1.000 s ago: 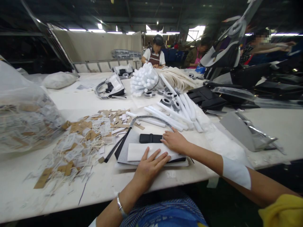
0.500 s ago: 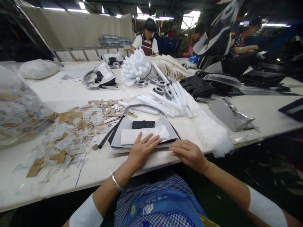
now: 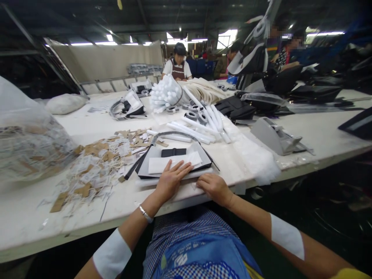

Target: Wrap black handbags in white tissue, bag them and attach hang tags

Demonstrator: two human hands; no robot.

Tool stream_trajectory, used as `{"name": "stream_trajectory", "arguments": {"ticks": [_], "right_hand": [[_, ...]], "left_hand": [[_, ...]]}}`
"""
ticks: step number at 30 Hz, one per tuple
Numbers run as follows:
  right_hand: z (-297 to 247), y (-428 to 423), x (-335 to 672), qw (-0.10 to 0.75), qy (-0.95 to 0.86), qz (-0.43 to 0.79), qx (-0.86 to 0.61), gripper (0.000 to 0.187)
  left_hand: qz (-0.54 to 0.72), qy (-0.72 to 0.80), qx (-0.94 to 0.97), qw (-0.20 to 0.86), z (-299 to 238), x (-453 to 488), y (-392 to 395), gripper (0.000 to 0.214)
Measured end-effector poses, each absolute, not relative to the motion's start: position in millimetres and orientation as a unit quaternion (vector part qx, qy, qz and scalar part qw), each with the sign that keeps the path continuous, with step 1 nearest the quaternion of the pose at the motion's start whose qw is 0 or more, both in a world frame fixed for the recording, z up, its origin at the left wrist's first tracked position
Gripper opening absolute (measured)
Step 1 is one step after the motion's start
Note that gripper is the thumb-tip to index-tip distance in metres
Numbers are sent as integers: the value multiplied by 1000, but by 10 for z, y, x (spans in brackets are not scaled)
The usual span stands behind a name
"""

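Note:
A black handbag lies at the table's front edge, its wrapped handle arching away from me. On the bag rest a pale sheet, a folded white packet and a small black piece with a band round its middle. My left hand presses flat on the packet, fingers spread. Just right of it, my right hand is at the table edge below the bag's lower right side. Its fingers are curled together; whatever they pinch, if anything, is hidden.
Loose tags are heaped to the left beside a clear bag of tags. White tubes and grey rolls lie beyond the handbag. A tape dispenser stands right. A co-worker is across the table.
My right hand has drawn left toward my left hand, and its fingers have curled closed. My left hand stays flat on the packet. The view has tilted upward.

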State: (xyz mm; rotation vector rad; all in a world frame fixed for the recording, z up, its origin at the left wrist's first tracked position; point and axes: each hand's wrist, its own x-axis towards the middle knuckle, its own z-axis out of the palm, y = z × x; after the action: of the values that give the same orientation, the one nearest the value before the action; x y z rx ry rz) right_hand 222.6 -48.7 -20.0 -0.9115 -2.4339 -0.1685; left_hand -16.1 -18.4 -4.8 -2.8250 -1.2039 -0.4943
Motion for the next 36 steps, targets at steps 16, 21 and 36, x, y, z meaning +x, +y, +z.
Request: {"name": "stream_trajectory", "arguments": {"ticks": [16,21,36], "right_hand": [[97,-360,2346,283,-863,-91,-409,57],[90,-101,2310,231,-881,-63,-408,59],[-105,-58,2454,310,-858,25,-409,59]], "left_hand": [[-149,-390,-909,10,-85,-145,-182,68],[-140,-390,-909,-35,67,-162,-165,72],[-197,-373,-905,53,-57,-152,-60,49]]}}
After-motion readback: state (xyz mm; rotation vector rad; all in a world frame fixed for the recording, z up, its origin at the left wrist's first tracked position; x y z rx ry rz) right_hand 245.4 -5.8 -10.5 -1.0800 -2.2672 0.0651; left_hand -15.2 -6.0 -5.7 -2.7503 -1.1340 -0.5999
